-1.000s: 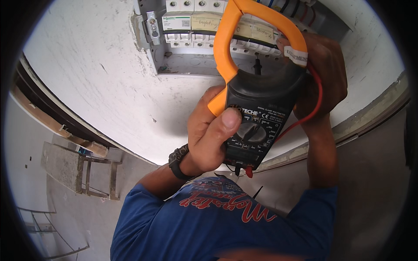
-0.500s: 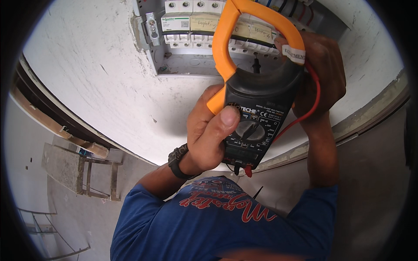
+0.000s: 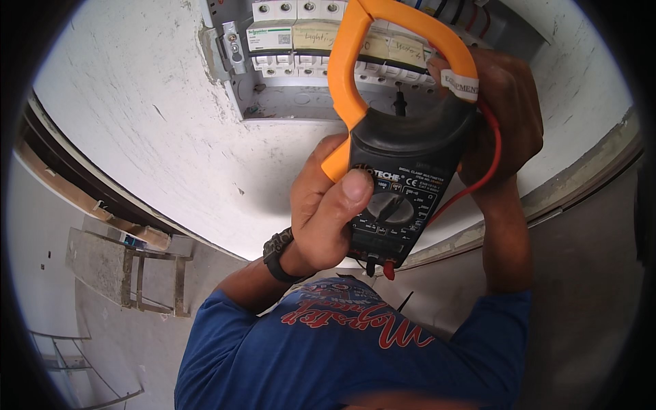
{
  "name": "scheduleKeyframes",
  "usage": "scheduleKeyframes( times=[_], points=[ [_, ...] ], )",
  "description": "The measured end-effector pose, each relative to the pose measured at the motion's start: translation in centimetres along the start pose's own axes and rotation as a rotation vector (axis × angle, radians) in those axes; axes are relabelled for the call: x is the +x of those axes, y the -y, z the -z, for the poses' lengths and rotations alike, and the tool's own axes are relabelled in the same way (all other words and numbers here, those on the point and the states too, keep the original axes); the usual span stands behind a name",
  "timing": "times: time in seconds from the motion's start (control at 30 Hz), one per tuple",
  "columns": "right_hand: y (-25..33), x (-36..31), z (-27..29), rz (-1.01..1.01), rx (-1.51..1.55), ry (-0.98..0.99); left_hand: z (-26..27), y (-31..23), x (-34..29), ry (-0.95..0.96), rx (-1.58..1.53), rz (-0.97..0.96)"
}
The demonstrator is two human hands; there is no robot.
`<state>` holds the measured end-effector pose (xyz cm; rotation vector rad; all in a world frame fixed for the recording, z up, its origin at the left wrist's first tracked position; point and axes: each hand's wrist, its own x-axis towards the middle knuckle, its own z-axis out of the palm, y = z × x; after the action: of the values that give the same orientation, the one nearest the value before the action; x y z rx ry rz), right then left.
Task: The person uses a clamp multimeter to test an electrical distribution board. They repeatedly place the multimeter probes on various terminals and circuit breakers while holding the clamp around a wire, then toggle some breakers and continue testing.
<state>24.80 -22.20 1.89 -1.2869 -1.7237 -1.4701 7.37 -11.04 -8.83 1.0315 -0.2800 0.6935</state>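
Note:
My left hand (image 3: 324, 205) grips an orange and black clamp multimeter (image 3: 403, 171), its thumb beside the rotary dial (image 3: 389, 206). Behind the meter's jaw, my right hand (image 3: 506, 116) is closed at the breaker row with its fingertips against the lower breakers. A red test lead (image 3: 493, 160) bends up from the meter into this hand; its tip is hidden. Through the orange jaw a black test probe (image 3: 400, 104) shows, upright at the underside of the breakers (image 3: 307, 65). Red and black plugs (image 3: 388, 268) sit in the meter's bottom end.
The breakers sit in a grey distribution box (image 3: 287, 102) set in a white wall (image 3: 164, 130). Coloured wires (image 3: 471, 17) run at its upper right. A worn wooden bench (image 3: 130, 270) stands at left, with a metal frame (image 3: 85, 369) below it in view.
The meter and my left hand have shifted very slightly left in view, as has the panel. Both hands keep their hold.

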Motion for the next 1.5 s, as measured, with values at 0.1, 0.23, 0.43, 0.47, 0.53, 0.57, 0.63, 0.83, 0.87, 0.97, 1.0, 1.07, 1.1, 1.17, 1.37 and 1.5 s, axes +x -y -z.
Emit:
scheduleKeyframes(
  times=[0.1,0.23,0.43,0.47,0.53,0.57,0.63,0.83,0.87,0.97,1.0,1.07,1.1,1.17,1.37,1.5],
  points=[
    [0.0,0.2,0.1,0.016,-0.027,0.004,0.0,-0.1,0.0,-0.009,0.028,-0.004],
    [0.0,0.2,0.0,0.024,-0.017,0.001,0.1,-0.1,0.1,0.011,0.016,-0.006],
    [-0.1,0.2,-0.1,0.019,-0.002,0.000,0.1,-0.1,-0.1,0.004,0.010,-0.014],
    [-0.1,0.2,-0.2,0.016,0.002,-0.007,0.2,-0.1,0.0,0.007,0.011,-0.016],
    [0.0,0.2,-0.2,0.008,0.008,-0.016,0.3,-0.2,0.0,0.020,0.066,-0.013],
    [0.0,0.2,-0.2,0.003,0.010,-0.018,0.4,-0.2,0.1,0.030,0.120,-0.008],
    [0.0,0.2,-0.2,-0.002,0.012,-0.017,0.5,-0.2,0.2,0.045,0.180,-0.007],
    [0.1,0.3,0.0,0.000,0.002,-0.004,0.5,-0.1,0.1,0.045,0.193,-0.017],
    [0.1,0.2,0.0,0.000,-0.007,-0.003,0.5,-0.1,0.1,0.044,0.192,-0.014],
    [0.1,0.3,0.1,0.007,-0.003,0.014,0.4,0.0,0.1,0.036,0.174,-0.001],
    [0.0,0.3,0.2,0.013,0.003,0.020,0.4,0.1,0.1,0.033,0.166,0.001],
    [0.0,0.3,0.0,-0.010,-0.023,0.006,0.3,0.0,0.1,0.034,0.060,-0.013],
    [0.0,0.4,-0.2,-0.008,-0.030,-0.011,0.3,0.0,0.1,0.034,0.007,-0.020],
    [-0.2,0.5,-0.6,0.013,-0.041,-0.057,0.3,-0.2,0.1,0.035,0.019,-0.012],
    [-0.3,0.5,-0.9,0.019,-0.040,-0.100,0.0,-0.4,0.2,0.008,0.218,0.023],
    [-0.4,0.4,-0.8,0.030,-0.042,-0.089,0.0,-0.4,0.3,0.026,0.212,0.011]
  ],
)
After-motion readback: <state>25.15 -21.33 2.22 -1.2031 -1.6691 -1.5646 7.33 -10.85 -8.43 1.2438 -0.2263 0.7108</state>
